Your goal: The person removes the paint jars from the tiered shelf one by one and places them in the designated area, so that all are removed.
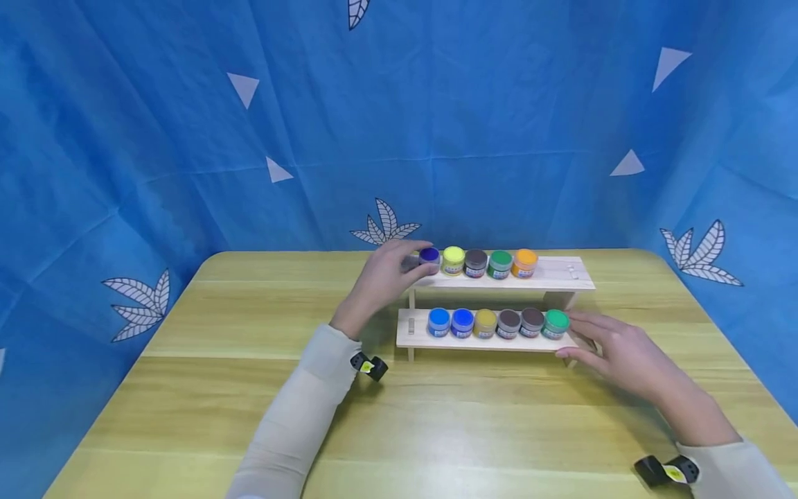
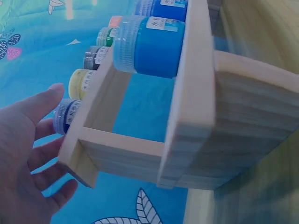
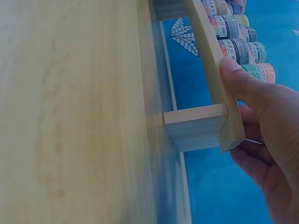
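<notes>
A two-tier wooden rack (image 1: 430,339) stands on the table with small paint jars on both steps. At the upper step's left end, my left hand (image 1: 388,276) holds a dark blue paint jar (image 1: 429,256), thumb in front and index finger behind. The other left fingers (image 2: 49,175) lie beside the step's end. My right hand (image 1: 630,353) grips the lower step's right end, its thumb (image 3: 231,67) on the front edge. The index fingertip reaches beside a green paint jar (image 1: 555,324); whether it touches the jar I cannot tell.
Yellow (image 1: 453,260), dark, green and orange (image 1: 525,263) jars continue the upper row. Blue (image 1: 439,322), ochre (image 1: 485,323) and brown (image 1: 508,324) jars line the lower step. A blue patterned cloth (image 1: 436,138) hangs behind the wooden table (image 1: 474,430).
</notes>
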The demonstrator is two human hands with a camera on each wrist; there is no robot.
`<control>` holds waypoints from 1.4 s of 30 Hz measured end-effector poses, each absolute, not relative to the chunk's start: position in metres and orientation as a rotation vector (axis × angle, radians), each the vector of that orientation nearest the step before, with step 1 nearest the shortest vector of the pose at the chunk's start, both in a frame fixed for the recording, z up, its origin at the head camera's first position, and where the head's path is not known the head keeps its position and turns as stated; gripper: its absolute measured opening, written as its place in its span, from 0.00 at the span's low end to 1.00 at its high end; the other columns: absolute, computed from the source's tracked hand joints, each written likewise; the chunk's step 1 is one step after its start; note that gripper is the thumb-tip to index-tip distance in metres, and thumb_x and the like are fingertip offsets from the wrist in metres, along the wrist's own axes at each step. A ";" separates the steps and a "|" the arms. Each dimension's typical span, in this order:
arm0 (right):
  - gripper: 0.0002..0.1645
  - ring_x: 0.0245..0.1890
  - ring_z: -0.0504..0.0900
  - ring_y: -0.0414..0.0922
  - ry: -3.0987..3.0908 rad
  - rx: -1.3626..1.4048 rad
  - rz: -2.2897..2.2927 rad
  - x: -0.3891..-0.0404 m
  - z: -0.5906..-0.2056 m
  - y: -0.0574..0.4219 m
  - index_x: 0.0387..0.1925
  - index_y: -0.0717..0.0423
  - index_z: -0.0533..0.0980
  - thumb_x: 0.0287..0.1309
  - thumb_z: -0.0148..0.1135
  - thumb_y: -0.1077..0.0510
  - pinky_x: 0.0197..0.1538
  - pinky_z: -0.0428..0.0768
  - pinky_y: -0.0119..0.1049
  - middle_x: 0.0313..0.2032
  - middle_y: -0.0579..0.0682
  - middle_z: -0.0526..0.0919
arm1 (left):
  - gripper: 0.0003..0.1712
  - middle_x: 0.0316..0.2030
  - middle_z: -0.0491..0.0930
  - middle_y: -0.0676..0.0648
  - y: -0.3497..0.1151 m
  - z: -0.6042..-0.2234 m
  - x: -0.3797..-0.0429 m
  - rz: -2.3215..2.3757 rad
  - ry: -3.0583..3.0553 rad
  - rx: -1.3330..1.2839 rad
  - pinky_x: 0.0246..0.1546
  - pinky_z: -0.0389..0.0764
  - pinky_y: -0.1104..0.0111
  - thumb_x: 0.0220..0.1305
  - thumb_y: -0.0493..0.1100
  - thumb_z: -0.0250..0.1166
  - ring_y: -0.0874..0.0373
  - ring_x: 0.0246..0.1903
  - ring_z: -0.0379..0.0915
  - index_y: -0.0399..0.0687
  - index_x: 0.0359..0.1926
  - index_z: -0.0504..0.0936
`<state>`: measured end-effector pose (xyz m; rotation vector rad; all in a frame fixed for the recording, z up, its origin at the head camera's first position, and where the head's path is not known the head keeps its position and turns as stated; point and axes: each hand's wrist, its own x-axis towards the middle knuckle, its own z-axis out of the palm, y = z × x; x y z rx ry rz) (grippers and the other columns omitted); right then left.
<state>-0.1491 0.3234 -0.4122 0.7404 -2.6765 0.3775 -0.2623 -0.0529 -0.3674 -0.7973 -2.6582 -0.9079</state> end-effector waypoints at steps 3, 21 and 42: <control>0.35 0.49 0.80 0.63 -2.671 0.737 0.381 -0.149 -0.411 0.323 0.52 0.64 0.81 0.48 0.75 0.44 0.47 0.78 0.61 0.51 0.62 0.82 | 0.30 0.51 0.80 0.52 -0.052 -0.367 -0.264 -0.908 -2.670 -0.789 0.53 0.74 0.60 0.63 0.60 0.64 0.58 0.48 0.73 0.55 0.63 0.77; 0.34 0.50 0.80 0.64 -2.685 0.698 0.383 -0.160 -0.406 0.311 0.51 0.65 0.81 0.50 0.74 0.45 0.49 0.78 0.61 0.50 0.63 0.82 | 0.28 0.49 0.81 0.51 -0.081 -0.359 -0.272 -1.114 -2.642 -0.692 0.50 0.76 0.61 0.64 0.57 0.66 0.54 0.49 0.75 0.54 0.61 0.78; 0.34 0.50 0.79 0.64 -2.702 0.699 0.405 -0.147 -0.409 0.321 0.52 0.64 0.81 0.49 0.74 0.44 0.49 0.77 0.62 0.52 0.62 0.81 | 0.28 0.51 0.81 0.47 -0.130 -0.377 -0.262 -1.191 -2.716 -0.653 0.53 0.76 0.57 0.62 0.54 0.69 0.49 0.49 0.75 0.47 0.60 0.79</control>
